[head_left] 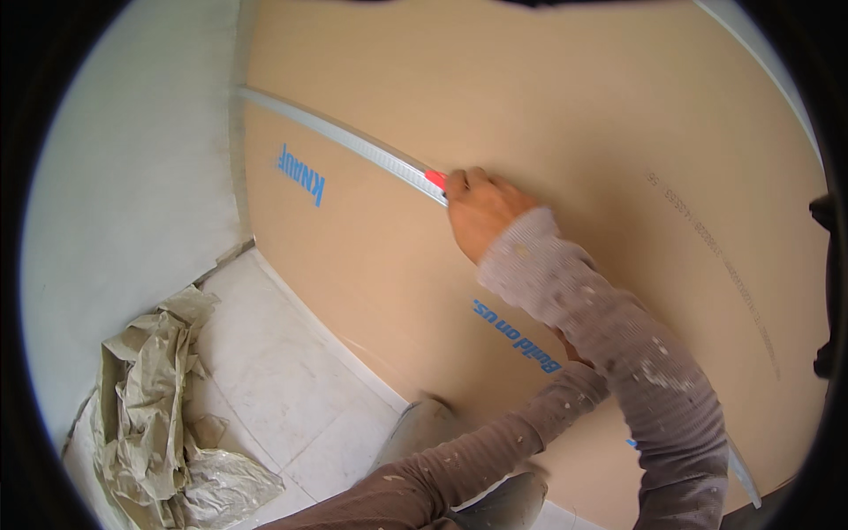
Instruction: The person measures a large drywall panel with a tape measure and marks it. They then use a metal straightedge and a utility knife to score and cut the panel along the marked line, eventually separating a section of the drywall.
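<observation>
A large tan plasterboard sheet (371, 256) with blue print leans in front of me. Across it runs a long, perforated pale metal strip (353, 141), slanting from upper left to lower right. My right hand (488, 208) is closed at the strip's edge around a small red tool (436, 179). Only the tool's red end sticks out past the fingers, so its exact kind is hidden. My left hand (572, 346) lies lower, against the sheet near the strip. My right forearm crosses over it and covers nearly all of its fingers.
A grey-white wall (141, 150) stands at the left, meeting the sheet's side. Crumpled brown paper (150, 406) lies on the pale tiled floor (265, 371) by the wall. My legs (424, 428) are close to the sheet's lower edge.
</observation>
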Motion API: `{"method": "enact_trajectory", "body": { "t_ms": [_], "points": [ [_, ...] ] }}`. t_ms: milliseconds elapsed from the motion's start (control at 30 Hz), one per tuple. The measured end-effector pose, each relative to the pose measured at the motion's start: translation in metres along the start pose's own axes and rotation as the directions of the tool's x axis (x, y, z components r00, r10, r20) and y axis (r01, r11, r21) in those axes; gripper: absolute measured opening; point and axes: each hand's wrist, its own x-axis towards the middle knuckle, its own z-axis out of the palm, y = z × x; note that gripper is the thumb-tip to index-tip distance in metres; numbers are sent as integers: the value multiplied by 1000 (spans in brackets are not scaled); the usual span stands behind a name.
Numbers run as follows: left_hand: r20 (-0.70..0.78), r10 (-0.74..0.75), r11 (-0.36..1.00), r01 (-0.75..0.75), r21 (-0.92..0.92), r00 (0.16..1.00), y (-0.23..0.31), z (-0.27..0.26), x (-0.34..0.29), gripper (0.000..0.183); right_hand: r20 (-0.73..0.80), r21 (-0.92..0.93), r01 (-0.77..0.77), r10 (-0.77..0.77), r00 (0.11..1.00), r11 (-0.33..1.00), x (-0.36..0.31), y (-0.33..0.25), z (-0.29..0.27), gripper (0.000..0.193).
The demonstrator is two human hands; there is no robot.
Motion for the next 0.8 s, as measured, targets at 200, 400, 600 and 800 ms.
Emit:
{"method": "enact_trajectory", "body": {
  "t_ms": [200, 400, 600, 800],
  "points": [
    [21, 29, 999, -29, -15, 999, 7, -2, 9, 127, 80, 3, 32, -32, 996, 999, 77, -38, 11, 31],
    [53, 43, 999, -41, -32, 998, 6, 1, 10, 127, 153, 13, 38, -40, 987, 999, 88, -46, 5, 32],
    [75, 20, 1000, -20, -1, 997, -8, -1, 4, 127, 242, 6, 109, -107, 964, 994, 70, -38, -3, 31],
    [86, 31, 999, -33, 23, 996, -14, 4, 5, 126, 260, -18, 56, -49, 964, 998, 39, -23, -8, 30]
  ]
}}
